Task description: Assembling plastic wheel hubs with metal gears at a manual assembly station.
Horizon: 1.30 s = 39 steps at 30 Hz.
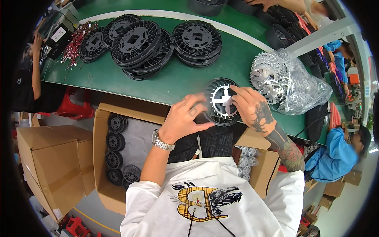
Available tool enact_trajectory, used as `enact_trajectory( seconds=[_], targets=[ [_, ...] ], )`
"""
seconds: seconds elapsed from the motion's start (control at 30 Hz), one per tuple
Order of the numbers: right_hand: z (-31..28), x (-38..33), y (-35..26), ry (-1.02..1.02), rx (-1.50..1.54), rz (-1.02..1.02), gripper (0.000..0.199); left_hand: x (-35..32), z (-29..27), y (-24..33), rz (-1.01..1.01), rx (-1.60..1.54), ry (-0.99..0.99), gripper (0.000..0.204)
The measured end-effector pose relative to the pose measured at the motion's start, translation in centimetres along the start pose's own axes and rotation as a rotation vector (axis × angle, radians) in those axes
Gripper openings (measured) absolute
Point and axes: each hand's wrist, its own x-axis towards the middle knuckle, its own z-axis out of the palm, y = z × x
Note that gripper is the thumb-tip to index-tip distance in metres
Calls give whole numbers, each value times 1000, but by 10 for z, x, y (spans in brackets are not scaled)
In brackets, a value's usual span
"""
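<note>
Facing up; silver ring point(214, 103); central bar point(226, 94) fore-and-aft; black housing point(213, 84) beneath

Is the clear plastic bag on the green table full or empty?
Not empty: silver toothed parts show through the bag. Whether it is completely full, I cannot tell.

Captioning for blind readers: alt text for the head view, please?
A person's left hand and right hand handle a black finned part with a silver toothed ring at a green table. Stacked black discs and a clear bag of silver parts lie beyond.
</note>
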Motion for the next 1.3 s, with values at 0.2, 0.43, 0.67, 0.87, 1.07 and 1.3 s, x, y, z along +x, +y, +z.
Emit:
enact_trajectory(
  seconds=[0.2, 0.43, 0.67, 0.87, 1.07, 1.3],
  targets=[
    [2, -1, 2, -19, -26, -11, 23, 0, -1, 1, -4, -5, -7, 43],
    [5, -2, 0, -32, -45, -18, 20, -1, -1, 2, -38, -33, -28, 48],
    [7, 0, 5, -11, 6, -49, 20, 0, -2, 1, -24, -39, -18, 46],
    [10, -2, 16, 10, 66, -69, 22, 2, -3, 1, -23, -55, -22, 46],
    [15, -9, 16, 9, 107, -32, 19, 3, -3, 0, 25, -24, -24, 43],
    [19, -14, -26, -204, 82, 151, 98, -1, 0, 3, -31, -29, -29, 46]
  ],
)
